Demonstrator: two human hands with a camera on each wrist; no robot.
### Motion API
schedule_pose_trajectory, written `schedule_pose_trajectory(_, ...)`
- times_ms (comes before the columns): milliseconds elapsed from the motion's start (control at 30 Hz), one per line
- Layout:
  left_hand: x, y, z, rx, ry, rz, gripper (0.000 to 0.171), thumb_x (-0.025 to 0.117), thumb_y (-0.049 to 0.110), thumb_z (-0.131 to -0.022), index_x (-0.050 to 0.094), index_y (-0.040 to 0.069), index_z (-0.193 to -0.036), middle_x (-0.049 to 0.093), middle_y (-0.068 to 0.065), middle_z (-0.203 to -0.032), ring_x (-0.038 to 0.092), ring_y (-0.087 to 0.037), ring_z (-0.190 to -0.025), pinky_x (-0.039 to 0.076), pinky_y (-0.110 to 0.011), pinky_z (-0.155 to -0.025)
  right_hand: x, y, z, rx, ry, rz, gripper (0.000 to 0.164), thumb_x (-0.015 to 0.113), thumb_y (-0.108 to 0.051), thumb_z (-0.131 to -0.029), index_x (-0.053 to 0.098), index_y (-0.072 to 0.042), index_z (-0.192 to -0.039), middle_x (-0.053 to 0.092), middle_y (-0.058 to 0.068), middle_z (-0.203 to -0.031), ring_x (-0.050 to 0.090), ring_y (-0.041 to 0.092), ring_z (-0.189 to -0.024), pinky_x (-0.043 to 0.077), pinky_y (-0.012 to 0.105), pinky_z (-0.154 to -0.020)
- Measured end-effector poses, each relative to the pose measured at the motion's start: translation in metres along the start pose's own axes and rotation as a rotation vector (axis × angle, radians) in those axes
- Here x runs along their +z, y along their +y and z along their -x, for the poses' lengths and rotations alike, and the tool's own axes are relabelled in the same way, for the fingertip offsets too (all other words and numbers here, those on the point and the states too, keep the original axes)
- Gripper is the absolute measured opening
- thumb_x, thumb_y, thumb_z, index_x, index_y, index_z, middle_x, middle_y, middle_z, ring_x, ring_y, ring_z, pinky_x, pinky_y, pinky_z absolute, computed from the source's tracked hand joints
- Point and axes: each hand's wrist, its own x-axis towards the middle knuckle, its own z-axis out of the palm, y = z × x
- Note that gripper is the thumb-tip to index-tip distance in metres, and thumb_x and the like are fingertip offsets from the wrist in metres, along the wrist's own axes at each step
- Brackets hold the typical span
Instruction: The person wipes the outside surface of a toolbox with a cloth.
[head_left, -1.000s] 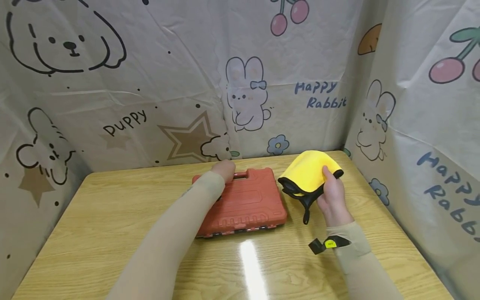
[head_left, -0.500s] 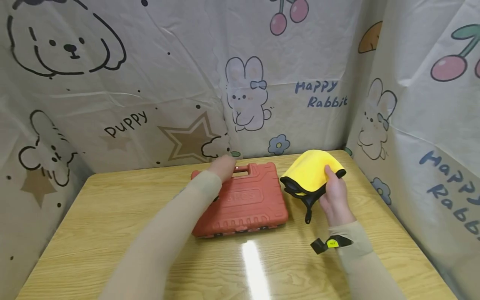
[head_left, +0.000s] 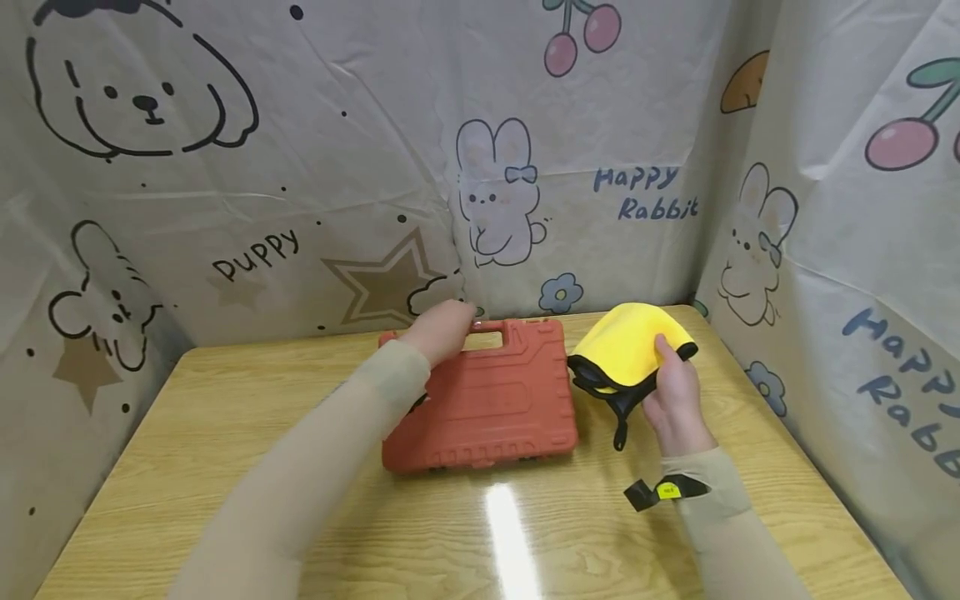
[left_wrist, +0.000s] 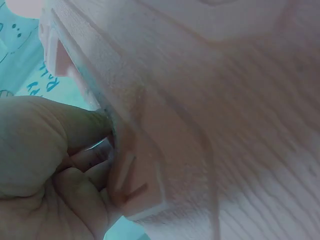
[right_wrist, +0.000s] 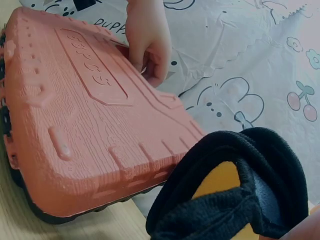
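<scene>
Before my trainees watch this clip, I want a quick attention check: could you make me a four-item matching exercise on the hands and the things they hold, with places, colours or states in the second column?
Things:
1. Left hand
2. Case
3. Right hand
4. Cloth

Descriptions:
A. Yellow, with black edging
B. Holding something to the right of the case
C. Red, with ridges moulded into its top
D. Gripping the case at its far edge

Right pairs: 1-D, 2-C, 3-B, 4-A
</scene>
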Motion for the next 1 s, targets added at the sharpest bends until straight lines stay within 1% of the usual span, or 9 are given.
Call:
schedule_pose_trajectory(133, -0.003, -0.005, 0.002, 0.025, 0.05, -0.006, 0.014, 0.053, -0.005, -0.101, 0.061, 0.003, -0.11, 0.067, -0.016, -0.109, 0.066, -0.03, -0.105, 0.056, -0.044, -0.092, 0.001, 0.0, 0.0, 0.003, 0.004, -0.005, 0.053, 0.037, -0.033, -0.112, 0.025, -0.022, -0.163, 0.04, -0.005, -0.16, 0.039, 0.01, -0.148, 0.034, 0.027, -0.123)
schedule_pose_trajectory(333, -0.01, -0.005, 0.008, 0.012, 0.133, 0.009, 0.019, 0.057, -0.005, -0.1, 0.059, -0.001, -0.118, 0.066, -0.018, -0.116, 0.065, -0.032, -0.111, 0.055, -0.045, -0.097, 0.001, 0.0, 0.002, 0.001, 0.003, -0.009, 0.053, 0.037, -0.033, -0.112, 0.025, -0.022, -0.163, 0.043, -0.007, -0.155, 0.039, 0.011, -0.148, 0.035, 0.027, -0.122)
schedule_pose_trajectory(467, -0.013, -0.005, 0.01, 0.008, 0.197, 0.004, 0.015, 0.056, -0.004, -0.101, 0.058, 0.0, -0.115, 0.065, -0.018, -0.113, 0.065, -0.032, -0.106, 0.056, -0.044, -0.092, 0.002, 0.0, 0.002, -0.005, 0.0, -0.006, 0.053, 0.036, -0.032, -0.113, 0.024, -0.022, -0.163, 0.04, -0.005, -0.159, 0.039, 0.01, -0.149, 0.035, 0.026, -0.122)
schedule_pose_trajectory(567, -0.014, -0.005, 0.011, 0.001, 0.229, 0.008, 0.012, 0.056, -0.002, -0.102, 0.058, 0.001, -0.113, 0.064, -0.016, -0.113, 0.065, -0.031, -0.105, 0.056, -0.043, -0.09, 0.002, 0.001, 0.002, -0.006, -0.001, -0.009, 0.053, 0.036, -0.032, -0.113, 0.024, -0.022, -0.163, 0.038, -0.004, -0.161, 0.039, 0.01, -0.149, 0.035, 0.026, -0.122)
schedule_pose_trajectory(800, -0.018, -0.004, 0.016, 0.004, 0.255, 0.009, 0.007, 0.056, 0.0, -0.103, 0.057, 0.004, -0.11, 0.062, -0.014, -0.111, 0.064, -0.029, -0.103, 0.056, -0.043, -0.089, 0.001, -0.001, 0.003, 0.005, 0.004, -0.014, 0.054, 0.039, -0.033, -0.112, 0.025, -0.022, -0.163, 0.043, -0.008, -0.156, 0.039, 0.01, -0.148, 0.035, 0.026, -0.122)
schedule_pose_trajectory(933, -0.02, -0.003, 0.021, 0.017, 0.243, 0.011, 0.003, 0.056, 0.004, -0.105, 0.056, 0.004, -0.107, 0.061, -0.014, -0.109, 0.063, -0.029, -0.099, 0.055, -0.042, -0.086, 0.002, -0.003, 0.004, 0.004, 0.014, -0.02, 0.054, 0.04, -0.033, -0.112, 0.026, -0.022, -0.163, 0.046, -0.009, -0.151, 0.04, 0.01, -0.147, 0.035, 0.026, -0.121)
schedule_pose_trajectory(1000, -0.021, -0.002, 0.023, 0.022, 0.233, 0.015, 0.003, 0.055, 0.007, -0.106, 0.054, 0.004, -0.106, 0.059, -0.014, -0.107, 0.062, -0.029, -0.097, 0.054, -0.043, -0.084, 0.002, -0.004, 0.004, 0.002, 0.021, -0.032, 0.054, 0.041, -0.033, -0.112, 0.026, -0.022, -0.162, 0.047, -0.009, -0.15, 0.04, 0.01, -0.147, 0.035, 0.026, -0.121)
